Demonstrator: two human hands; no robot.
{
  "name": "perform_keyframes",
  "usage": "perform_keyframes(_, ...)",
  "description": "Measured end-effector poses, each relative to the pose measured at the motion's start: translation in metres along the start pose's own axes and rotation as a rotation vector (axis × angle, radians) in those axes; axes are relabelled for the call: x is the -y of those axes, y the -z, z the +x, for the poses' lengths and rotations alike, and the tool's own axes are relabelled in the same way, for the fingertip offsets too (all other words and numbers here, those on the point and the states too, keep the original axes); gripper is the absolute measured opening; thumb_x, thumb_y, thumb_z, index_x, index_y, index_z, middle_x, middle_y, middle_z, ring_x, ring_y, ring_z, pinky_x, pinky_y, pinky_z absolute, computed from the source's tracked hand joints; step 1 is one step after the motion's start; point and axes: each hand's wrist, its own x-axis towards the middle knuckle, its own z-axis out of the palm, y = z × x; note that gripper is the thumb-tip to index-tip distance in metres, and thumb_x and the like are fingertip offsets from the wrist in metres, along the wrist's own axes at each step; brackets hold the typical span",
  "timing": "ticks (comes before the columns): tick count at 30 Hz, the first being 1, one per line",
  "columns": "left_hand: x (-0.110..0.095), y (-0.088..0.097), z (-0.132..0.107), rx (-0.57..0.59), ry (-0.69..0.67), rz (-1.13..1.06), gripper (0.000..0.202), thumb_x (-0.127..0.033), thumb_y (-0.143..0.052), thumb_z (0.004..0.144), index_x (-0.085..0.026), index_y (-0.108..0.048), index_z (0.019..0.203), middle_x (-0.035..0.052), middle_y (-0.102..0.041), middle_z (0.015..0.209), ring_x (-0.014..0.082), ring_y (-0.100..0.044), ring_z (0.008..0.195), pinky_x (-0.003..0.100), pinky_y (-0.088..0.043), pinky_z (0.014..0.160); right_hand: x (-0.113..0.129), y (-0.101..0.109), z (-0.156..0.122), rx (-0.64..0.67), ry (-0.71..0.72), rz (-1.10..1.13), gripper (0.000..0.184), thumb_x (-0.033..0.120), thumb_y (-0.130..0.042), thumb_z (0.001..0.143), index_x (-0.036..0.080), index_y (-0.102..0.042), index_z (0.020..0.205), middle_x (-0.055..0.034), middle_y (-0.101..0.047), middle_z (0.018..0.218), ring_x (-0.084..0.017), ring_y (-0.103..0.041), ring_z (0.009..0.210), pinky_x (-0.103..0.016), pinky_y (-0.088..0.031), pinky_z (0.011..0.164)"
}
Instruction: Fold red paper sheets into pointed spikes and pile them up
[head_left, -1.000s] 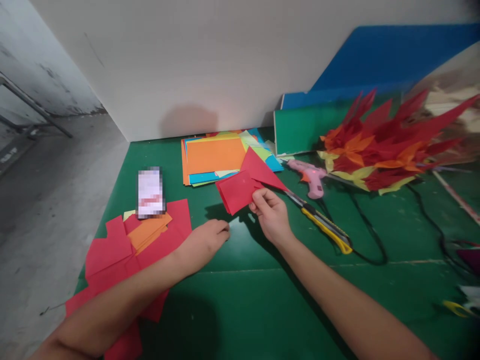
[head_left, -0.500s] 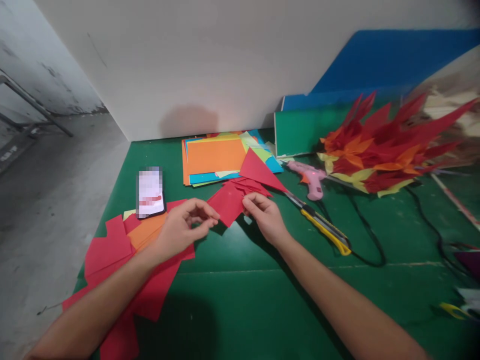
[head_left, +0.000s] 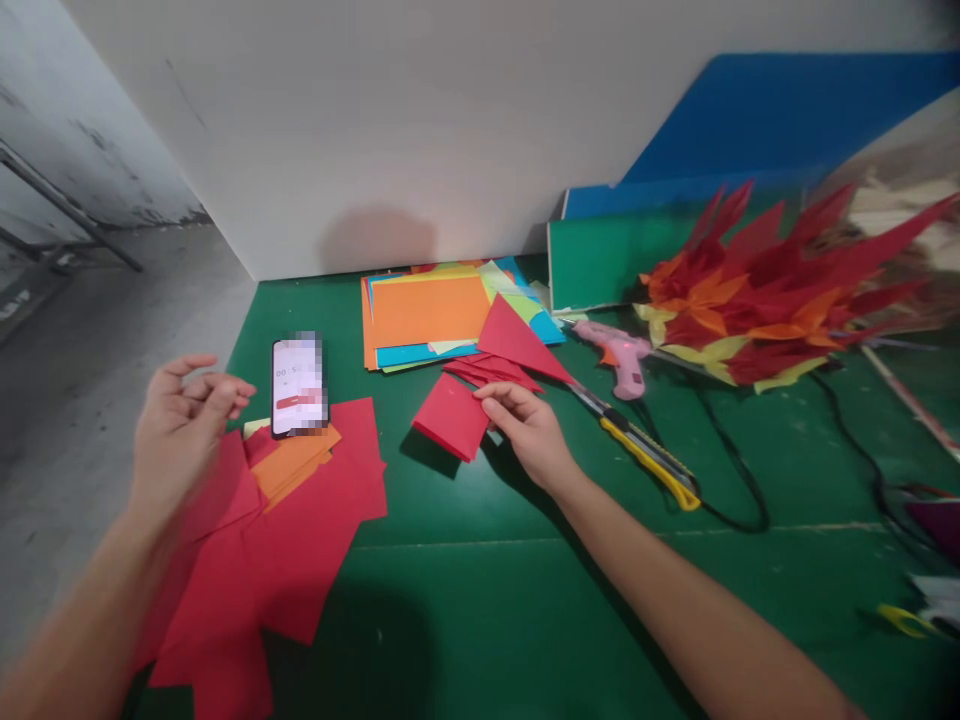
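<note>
Between the thumb and fingers of my right hand [head_left: 521, 425] is the corner of a folded red paper square [head_left: 452, 418], tilted above the green table. My left hand [head_left: 187, 415] is raised at the left, over the edge of a pile of red paper sheets [head_left: 322, 530]. Its fingers are curled, with thumb and forefinger tips together and nothing visible in them. Just behind the square lies a small stack of folded red papers [head_left: 495, 370], with a larger red paper triangle [head_left: 517, 335] over it.
A phone [head_left: 298, 385] and orange paper strips [head_left: 292, 465] lie on the red pile. Coloured sheets [head_left: 427, 312] are stacked at the back. To the right are a yellow utility knife [head_left: 652, 465], a pink glue gun [head_left: 619, 355], a black cord [head_left: 750, 490] and a red-orange paper flame shape [head_left: 780, 290].
My left hand has moved away from the red square, leftward to the edge of the red sheets. My right hand keeps hold of the square, which now shows more fully.
</note>
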Motion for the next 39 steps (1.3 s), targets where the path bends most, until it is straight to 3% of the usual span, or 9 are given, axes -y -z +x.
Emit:
perform_keyframes(5,0.018,0.033,0.015,-0.234,-0.027,0.242,0.022,-0.044,-0.053,0.085,-0.03,-0.051,0.103,-0.0084,-0.046,0.056,0.0114,-0.05,0.051,0.027,-0.037,0.053,-0.002,0.002,0.0,0.02,0.007,-0.026,0.022,0.042,-0.066,0.076,0.022,-0.065,0.084,0.0007,-0.058,0.072,-0.011,-0.051,0.062,-0.023,-0.044,0.055)
perform_keyframes(7,0.026,0.051,0.024,-0.289,-0.036,0.632,0.032,-0.048,-0.054,0.082,-0.026,-0.052,0.104,-0.0069,-0.047,0.054,0.0168,-0.057,0.06,0.03,-0.039,0.057,-0.002,0.002,0.0,0.018,0.016,-0.049,0.022,0.042,-0.065,0.076,0.022,-0.065,0.085,0.0008,-0.058,0.071,-0.01,-0.05,0.059,-0.023,-0.044,0.054)
perform_keyframes(10,0.031,0.076,0.036,-0.341,-0.215,1.02,0.042,-0.053,-0.054,0.077,-0.022,-0.055,0.106,0.0025,-0.062,0.083,0.0316,-0.053,0.112,0.042,-0.041,0.076,-0.001,0.002,-0.001,0.011,0.024,-0.064,0.021,0.041,-0.065,0.077,0.021,-0.066,0.085,0.0019,-0.056,0.067,-0.009,-0.046,0.055,-0.023,-0.042,0.051)
perform_keyframes(13,0.023,0.081,0.04,-0.342,-0.128,1.077,0.035,-0.048,-0.04,0.086,-0.022,-0.06,0.076,0.0015,-0.052,0.061,0.0297,-0.059,0.096,0.04,-0.041,0.07,-0.001,0.001,-0.001,0.014,0.02,-0.056,0.021,0.041,-0.065,0.077,0.021,-0.066,0.084,0.0026,-0.055,0.065,-0.009,-0.046,0.054,-0.023,-0.041,0.05)
perform_keyframes(17,-0.001,0.032,0.02,-0.201,-0.292,0.869,0.025,-0.045,-0.047,0.086,-0.025,-0.061,0.084,0.0008,-0.058,0.074,0.0221,-0.059,0.082,0.036,-0.041,0.07,-0.001,0.0,0.0,0.019,0.016,-0.042,0.02,0.04,-0.065,0.078,0.022,-0.066,0.084,0.0025,-0.056,0.066,-0.009,-0.046,0.055,-0.022,-0.042,0.051)
perform_keyframes(21,-0.017,-0.05,-0.017,0.438,-0.256,0.454,0.021,-0.041,-0.054,0.085,-0.025,-0.064,0.095,0.0009,-0.064,0.086,0.0164,-0.06,0.074,0.03,-0.047,0.066,0.001,-0.001,-0.001,0.007,0.014,-0.033,0.02,0.041,-0.065,0.077,0.023,-0.067,0.085,0.0017,-0.059,0.069,-0.009,-0.049,0.057,-0.023,-0.044,0.053)
perform_keyframes(24,-0.021,-0.095,-0.036,0.634,-0.25,0.39,0.025,-0.043,-0.054,0.086,-0.022,-0.066,0.094,-0.0003,-0.061,0.075,0.0138,-0.054,0.063,0.026,-0.043,0.059,0.003,-0.001,-0.002,-0.009,0.018,-0.034,0.02,0.041,-0.065,0.077,0.024,-0.068,0.085,0.0009,-0.062,0.073,-0.01,-0.051,0.059,-0.023,-0.046,0.055)
perform_keyframes(34,-0.016,-0.127,-0.04,0.482,-0.418,0.363,0.012,-0.027,-0.05,0.089,-0.018,-0.057,0.087,0.0026,-0.059,0.086,0.0152,-0.052,0.078,0.028,-0.043,0.071,0.004,0.001,-0.005,0.045,0.065,-0.136,0.032,0.043,-0.061,0.082,0.022,-0.066,0.104,-0.0053,-0.069,0.095,-0.014,-0.06,0.073,-0.028,-0.052,0.065)
perform_keyframes(39,-0.005,-0.134,-0.048,0.549,-0.187,0.261,0.019,-0.03,-0.045,0.091,-0.017,-0.058,0.097,0.0048,-0.063,0.087,0.018,-0.059,0.081,0.032,-0.047,0.075,0.005,-0.002,-0.009,0.119,0.086,-0.198,0.035,0.04,-0.06,0.083,0.024,-0.065,0.113,-0.006,-0.069,0.102,-0.019,-0.064,0.091,-0.034,-0.053,0.081)
